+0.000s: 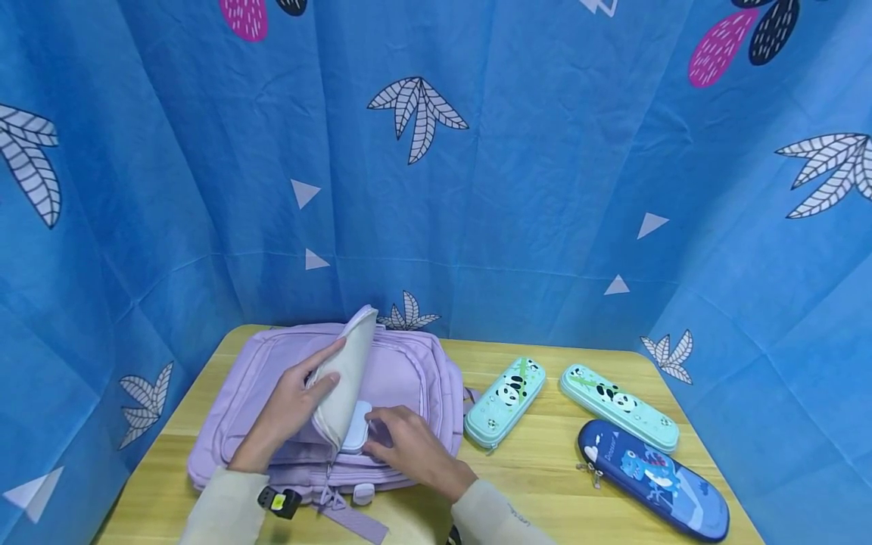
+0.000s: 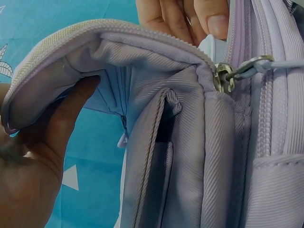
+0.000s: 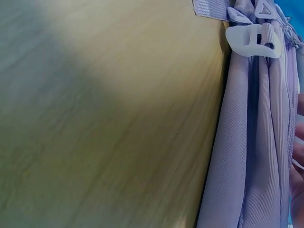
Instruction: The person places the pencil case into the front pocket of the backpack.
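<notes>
A light purple backpack (image 1: pixel 402 372) lies on the table with its front pocket unzipped. My left hand (image 1: pixel 291 401) holds up the pocket's pale-lined flap (image 1: pixel 346 378); in the left wrist view its thumb lies against the flap's inner side. My right hand (image 1: pixel 410 445) pinches a small pale blue, round-cornered flat item (image 1: pixel 357 428) at the pocket opening. Part of that item is hidden behind the flap, and its kind cannot be told. A metal zipper pull (image 2: pixel 225 78) hangs at the pocket's corner. Only the edge of the right fingers (image 3: pixel 298 147) shows in the right wrist view.
Right of the backpack lie two mint panda pencil cases (image 1: pixel 506 401) and a dark blue dinosaur pencil case (image 1: pixel 654 481). A strap (image 1: pixel 354 522) and a white buckle (image 3: pixel 251 42) hang at the backpack's near side. Blue patterned curtains (image 1: pixel 436 212) surround the wooden table (image 1: pixel 545 462).
</notes>
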Available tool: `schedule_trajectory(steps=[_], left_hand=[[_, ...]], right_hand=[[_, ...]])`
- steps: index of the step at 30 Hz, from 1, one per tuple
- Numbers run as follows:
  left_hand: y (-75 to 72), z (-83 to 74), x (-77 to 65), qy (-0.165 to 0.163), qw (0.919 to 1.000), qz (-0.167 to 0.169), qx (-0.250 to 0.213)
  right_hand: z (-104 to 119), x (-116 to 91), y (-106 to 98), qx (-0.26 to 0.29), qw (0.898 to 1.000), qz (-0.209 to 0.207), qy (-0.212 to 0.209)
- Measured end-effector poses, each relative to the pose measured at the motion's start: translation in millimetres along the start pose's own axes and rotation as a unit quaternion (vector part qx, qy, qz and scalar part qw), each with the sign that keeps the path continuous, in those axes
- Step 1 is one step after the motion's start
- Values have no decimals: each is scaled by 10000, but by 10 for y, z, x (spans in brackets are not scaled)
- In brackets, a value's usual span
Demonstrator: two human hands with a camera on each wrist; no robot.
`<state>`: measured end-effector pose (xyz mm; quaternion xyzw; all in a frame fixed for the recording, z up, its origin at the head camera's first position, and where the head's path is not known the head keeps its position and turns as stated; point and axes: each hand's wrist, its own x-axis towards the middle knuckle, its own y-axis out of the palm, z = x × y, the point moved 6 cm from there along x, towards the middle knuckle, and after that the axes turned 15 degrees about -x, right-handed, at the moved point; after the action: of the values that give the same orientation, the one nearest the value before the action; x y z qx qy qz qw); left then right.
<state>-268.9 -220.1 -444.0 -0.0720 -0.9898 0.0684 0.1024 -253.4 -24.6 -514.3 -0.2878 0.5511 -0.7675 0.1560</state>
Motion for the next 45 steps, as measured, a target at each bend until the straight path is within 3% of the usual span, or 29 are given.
schedule_trajectory(steps=[10, 20, 27, 37, 45], left_hand=[[0, -13, -9, 26, 9999, 12, -97], [-2, 10, -13, -31, 9999, -2, -163], [-37, 53, -23, -151, 9997, -54, -206], [-56, 46, -30, -56, 9999, 5, -123], [-71, 71, -21, -154, 9998, 17, 79]], right_hand=[[-2, 41, 69, 19, 9987, -408, -292], [17, 58, 83, -23, 9991, -334, -242], [35, 26, 47, 20, 10000, 8, -4], [-80, -181, -138, 13, 9997, 45, -233], [-412, -532, -452, -30, 9971, -617, -445]])
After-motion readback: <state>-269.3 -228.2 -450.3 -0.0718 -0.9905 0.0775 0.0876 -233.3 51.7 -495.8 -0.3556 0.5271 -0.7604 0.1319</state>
